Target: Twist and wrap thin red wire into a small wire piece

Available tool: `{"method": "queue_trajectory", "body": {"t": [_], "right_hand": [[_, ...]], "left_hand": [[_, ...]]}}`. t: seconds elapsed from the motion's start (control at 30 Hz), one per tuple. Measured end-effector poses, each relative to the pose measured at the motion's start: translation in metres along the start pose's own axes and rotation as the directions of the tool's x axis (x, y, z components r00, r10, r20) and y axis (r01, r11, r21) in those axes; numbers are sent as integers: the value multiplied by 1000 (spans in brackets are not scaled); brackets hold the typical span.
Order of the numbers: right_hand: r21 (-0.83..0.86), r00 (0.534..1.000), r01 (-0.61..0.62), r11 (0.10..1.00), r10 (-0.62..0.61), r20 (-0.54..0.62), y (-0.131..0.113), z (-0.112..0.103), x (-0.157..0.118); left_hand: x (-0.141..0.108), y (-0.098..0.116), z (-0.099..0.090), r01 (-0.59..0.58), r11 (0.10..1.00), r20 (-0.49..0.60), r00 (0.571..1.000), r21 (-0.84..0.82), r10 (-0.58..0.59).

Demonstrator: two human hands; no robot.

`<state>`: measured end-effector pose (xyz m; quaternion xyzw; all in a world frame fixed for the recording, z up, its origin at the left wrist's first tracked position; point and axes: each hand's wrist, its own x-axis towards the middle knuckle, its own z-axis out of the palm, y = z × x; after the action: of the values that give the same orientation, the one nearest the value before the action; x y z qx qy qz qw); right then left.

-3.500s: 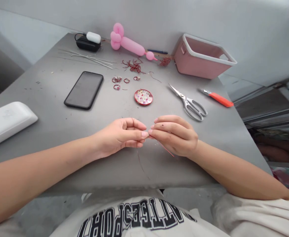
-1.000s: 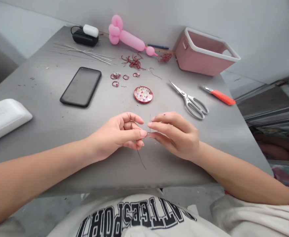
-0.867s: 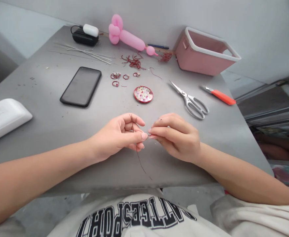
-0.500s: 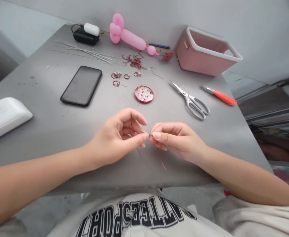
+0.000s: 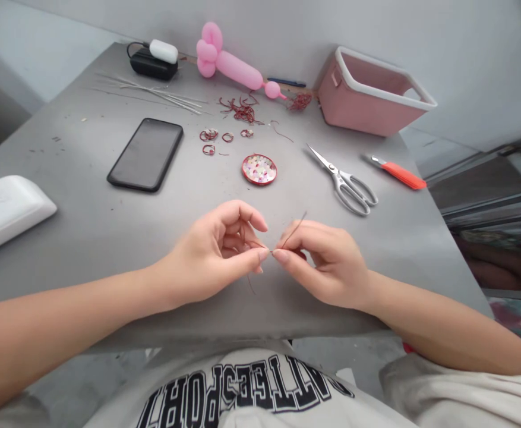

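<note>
Near the table's front, my left hand [image 5: 218, 252] pinches a thin red cord [image 5: 252, 284] between thumb and fingers, with part of it looped inside the curled fingers and a tail hanging below. My right hand [image 5: 325, 255] meets it fingertip to fingertip, closed on the same cord, whose other end sticks up above the fingers. Just beyond the hands lies a round red-rimmed dish [image 5: 259, 170] of small pale and coloured beads. Several red cord rings [image 5: 208, 135] sit behind it, beside a pile of red cord pieces [image 5: 242, 111].
Silver scissors [image 5: 343, 178] and an orange cutter [image 5: 400, 174] lie right; a pink bin [image 5: 367, 104] stands behind. A black phone [image 5: 147, 154], white case [image 5: 10, 211], thin wires [image 5: 153, 92] and black case [image 5: 153, 64] are left. A pink balloon [image 5: 237, 70] lies at the back.
The cord end at my right hand, earlier hanging below it, now points up above the fingers. My right hand has turned and its fingers have shifted their hold; my left hand moved slightly.
</note>
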<state>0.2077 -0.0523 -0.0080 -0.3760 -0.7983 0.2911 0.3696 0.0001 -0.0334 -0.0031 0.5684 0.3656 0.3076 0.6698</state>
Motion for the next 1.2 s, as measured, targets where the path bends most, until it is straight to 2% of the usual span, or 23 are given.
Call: {"method": "queue_trajectory", "body": {"t": [0.03,0.1,0.13,0.17,0.2,0.23,0.27,0.33,0.37,0.4,0.47,0.57,0.67,0.73,0.77,0.83,0.87,0.9,0.93,1.0,1.07,1.13,1.2], "right_hand": [[179,975,-218,959,208,74,-3,0,1],[451,801,-599,662,513,310,-6,0,3],[511,704,-705,492,572,421,-6,0,4],[539,651,-749,386,584,486,-5,0,5],[551,651,-747,373,576,494,-4,-1,6],[549,701,-705,449,561,440,-2,-1,6],[530,790,-608,591,517,330,1,-2,6],[355,959,-274,894,279,35,6,-3,5],[198,990,-91,976,110,-86,8,-3,4],[29,986,58,998,-53,-156,10,-3,3],[-224,948,236,946,-274,-162,11,-2,2],[-331,924,320,888,-369,-97,9,-1,2],[-165,963,245,955,-259,-73,4,0,1],[111,1000,-27,993,26,6,0,0,1],[285,974,-226,932,205,100,-1,-1,1],[544,819,-573,613,447,360,-2,-1,3],[603,745,-662,445,479,464,-1,-1,4],[632,704,-698,335,481,523,0,-1,5],[651,698,-700,294,475,536,0,-2,6],[684,753,-641,348,458,473,2,-2,6],[701,835,-535,472,418,356,3,-2,5],[653,911,-400,643,358,206,4,-1,3],[494,964,-256,831,259,64,4,0,1]], "left_hand": [[-2,0,1,-85,991,-23,996,102,88],[-6,-1,2,-222,924,-37,969,311,245],[-7,-1,2,-264,884,-29,954,386,298],[-8,-1,2,-284,860,-22,946,423,323],[-8,0,1,-276,864,-27,948,420,316],[-8,1,1,-245,894,-46,959,375,281],[-7,3,0,-192,937,-73,972,293,222],[-4,6,-2,-44,996,-113,992,76,52],[-2,7,-4,34,999,-110,993,-27,-37],[0,8,-5,110,988,-89,989,-113,-120],[4,8,-6,233,947,-19,970,-222,-243],[6,6,-6,303,920,59,953,-250,-298],[2,4,-3,197,966,41,980,-166,-193],[-3,3,-1,51,998,14,999,-41,-50],[-5,3,0,-37,998,-5,999,47,37],[-8,3,1,-175,961,-35,982,212,186],[-9,3,1,-198,949,-46,975,246,216],[-8,4,1,-187,955,-54,977,230,204],[-7,5,0,-142,975,-61,986,170,155],[-4,8,-4,7,1000,-70,997,-20,-8],[0,10,-7,135,971,-70,986,-197,-151],[3,11,-9,215,925,-54,969,-313,-243],[6,10,-10,274,889,-21,953,-366,-302]]}}
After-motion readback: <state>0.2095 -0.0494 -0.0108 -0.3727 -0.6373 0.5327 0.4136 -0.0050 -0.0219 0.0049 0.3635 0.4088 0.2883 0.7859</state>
